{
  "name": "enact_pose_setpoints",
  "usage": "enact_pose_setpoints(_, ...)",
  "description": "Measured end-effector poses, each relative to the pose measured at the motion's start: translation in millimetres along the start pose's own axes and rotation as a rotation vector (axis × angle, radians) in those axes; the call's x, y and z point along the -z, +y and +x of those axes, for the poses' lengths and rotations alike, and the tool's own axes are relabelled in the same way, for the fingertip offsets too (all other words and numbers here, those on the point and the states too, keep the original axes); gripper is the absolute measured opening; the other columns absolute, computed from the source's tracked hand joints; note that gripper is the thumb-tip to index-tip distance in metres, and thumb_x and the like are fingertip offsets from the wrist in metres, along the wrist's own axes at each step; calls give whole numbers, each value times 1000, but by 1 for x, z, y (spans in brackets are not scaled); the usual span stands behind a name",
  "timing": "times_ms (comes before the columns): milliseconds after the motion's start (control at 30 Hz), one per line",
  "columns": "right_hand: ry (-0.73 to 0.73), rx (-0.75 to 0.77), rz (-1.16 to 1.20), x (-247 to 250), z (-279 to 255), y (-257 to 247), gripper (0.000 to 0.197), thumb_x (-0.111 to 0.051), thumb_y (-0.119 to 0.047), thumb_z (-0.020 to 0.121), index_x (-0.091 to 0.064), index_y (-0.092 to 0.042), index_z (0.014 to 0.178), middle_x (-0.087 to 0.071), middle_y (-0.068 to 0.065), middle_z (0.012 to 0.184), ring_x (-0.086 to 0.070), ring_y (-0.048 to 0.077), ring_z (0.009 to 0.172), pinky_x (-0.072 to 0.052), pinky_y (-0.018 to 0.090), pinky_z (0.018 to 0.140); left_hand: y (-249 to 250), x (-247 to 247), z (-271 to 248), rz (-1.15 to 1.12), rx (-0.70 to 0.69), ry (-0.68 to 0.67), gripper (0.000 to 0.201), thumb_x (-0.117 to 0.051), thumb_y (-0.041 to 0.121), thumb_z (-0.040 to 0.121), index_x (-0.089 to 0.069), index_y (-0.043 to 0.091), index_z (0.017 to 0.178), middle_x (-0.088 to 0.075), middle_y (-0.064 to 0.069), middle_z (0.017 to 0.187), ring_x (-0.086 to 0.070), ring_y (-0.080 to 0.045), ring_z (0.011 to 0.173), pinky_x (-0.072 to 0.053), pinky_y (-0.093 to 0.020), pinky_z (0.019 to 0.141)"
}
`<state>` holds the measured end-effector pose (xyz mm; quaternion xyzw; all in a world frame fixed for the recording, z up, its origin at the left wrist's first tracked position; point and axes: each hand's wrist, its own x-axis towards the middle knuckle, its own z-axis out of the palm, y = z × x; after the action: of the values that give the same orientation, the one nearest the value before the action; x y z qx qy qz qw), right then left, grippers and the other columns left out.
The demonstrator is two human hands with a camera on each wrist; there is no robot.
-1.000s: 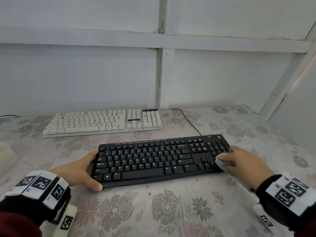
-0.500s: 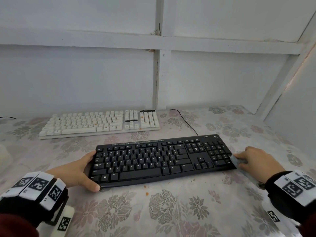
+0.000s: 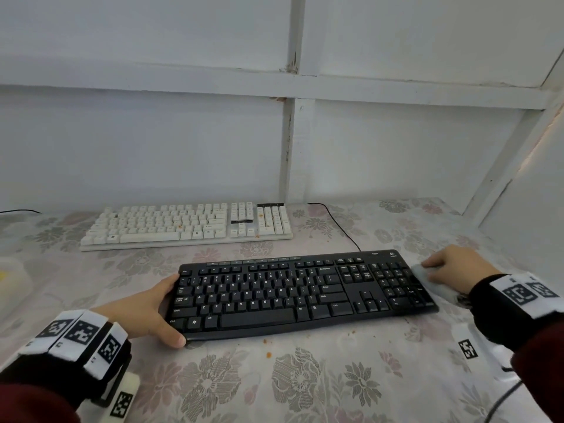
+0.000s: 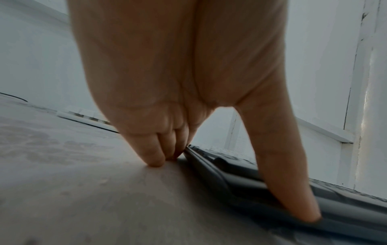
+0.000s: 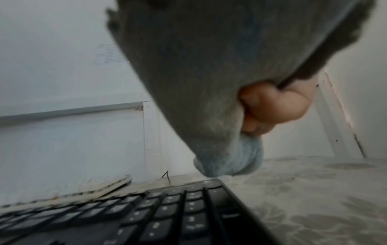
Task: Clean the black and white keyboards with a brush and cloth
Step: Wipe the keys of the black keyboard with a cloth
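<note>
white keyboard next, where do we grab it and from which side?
Probably the short ends. The white keyboard lies flat, long and thin, its long axis running left to right behind the black keyboard. Its left end has bare tablecloth beside it, so come in there from the left, as the left hand does on the black one. The right hand grips the cloth.

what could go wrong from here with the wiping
1. The cloth wipes at the black keyboard edge, so crumbs may just drop onto the tablecloth, where orange bits already lie.
2. The left hand only braces one end; a hard wipe could skew the keyboard.
3. The white keyboard shows orange specks.
</note>
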<state>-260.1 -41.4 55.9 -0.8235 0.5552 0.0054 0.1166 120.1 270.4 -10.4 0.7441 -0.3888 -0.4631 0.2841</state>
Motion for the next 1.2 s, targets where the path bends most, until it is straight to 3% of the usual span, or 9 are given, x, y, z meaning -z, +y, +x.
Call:
enact_pose_setpoints(67, 53, 25, 115, 1, 8, -12, 28, -63, -13, 88, -68, -9, 115, -65, 9, 121, -58, 24, 113, -39, 26, 94, 2, -1, -1, -26, -10, -11, 144, -96, 30, 27, -13, 26, 145, -41, 25, 124, -43, 7, 113, -36, -21, 101)
enact_pose_setpoints(200, 118, 82, 161, -9, 33, -29, 29, -55, -8, 91, -66, -5, 117, -63, 15, 123, -57, 28, 115, -40, 29, 96, 4, -1, -2, -45, -13, -20, 152, -94, 40, 21, -9, 28, 146, -41, 23, 126, -45, 6, 112, -42, -12, 87)
enact_pose_setpoints(300, 57, 42, 128, -20, 48, -32, 30, -51, -13, 94, -64, 0, 118, -62, 18, 124, -57, 30, 113, -42, 31, 94, 3, -2, -2, -25, 13, -1, 153, -94, 41, 22, -7, 29, 147, -45, 21, 125, -50, 0, 113, -44, -21, 96)
enact_pose_setpoints(433, -46, 8, 27, -25, 46, -33, 35, -52, -31, 93, -68, -1, 84, -66, 16, 88, -61, 30, 86, -45, 33, 74, 1, -2, -1, 3, 25, 29, 154, -95, 42, 21, -7, 28, 148, -46, 19, 127, -49, -7, 119, -37, -35, 108)
enact_pose_setpoints(533, -28, -3, 32, -25, 43, -24, 41, -51, -28, 93, -45, -6, 58, -41, 6, 56, -43, 23, 58, -28, 29, 53, 0, -3, 0, -5, 25, 37, 154, -95, 41, 20, -10, 28, 147, -46, 17, 128, -49, -7, 119, -38, -35, 107)
enact_pose_setpoints(633, -60, 13, 65, -20, 36, -10, 26, -56, -18, 88, -64, 4, 77, -59, 16, 70, -53, 26, 69, -32, 28, 56, -1, -2, 0, 19, 39, 55, 155, -96, 41, 21, -7, 28, 148, -45, 15, 132, -47, -10, 122, -36, -39, 109)
enact_pose_setpoints(733, -116, 49, 18, -18, 25, 2, 24, -59, -16, 86, -69, 1, 98, -69, 19, 94, -58, 24, 78, -37, 29, 64, -3, -1, 0, 27, 46, 67, 155, -96, 41, 22, -7, 28, 149, -44, 14, 135, -46, -11, 125, -34, -40, 110)
enact_pose_setpoints(1000, -128, 89, -47, -20, -10, 19, 14, -55, -26, 89, -67, -20, 94, -69, 1, 93, -60, 14, 83, -43, 24, 70, 0, -4, -1, 36, 48, 59, 158, -94, 45, 16, -9, 27, 147, -46, 16, 128, -48, -12, 121, -36, -39, 109)
enact_pose_setpoints(1200, -147, 101, -73, -20, -26, 27, 27, -50, -33, 91, -68, -14, 89, -70, 3, 86, -64, 17, 80, -44, 25, 68, 4, -4, -3, 76, 49, 65, 160, -91, 52, 13, -8, 26, 148, -47, 20, 123, -49, -10, 119, -36, -36, 109)
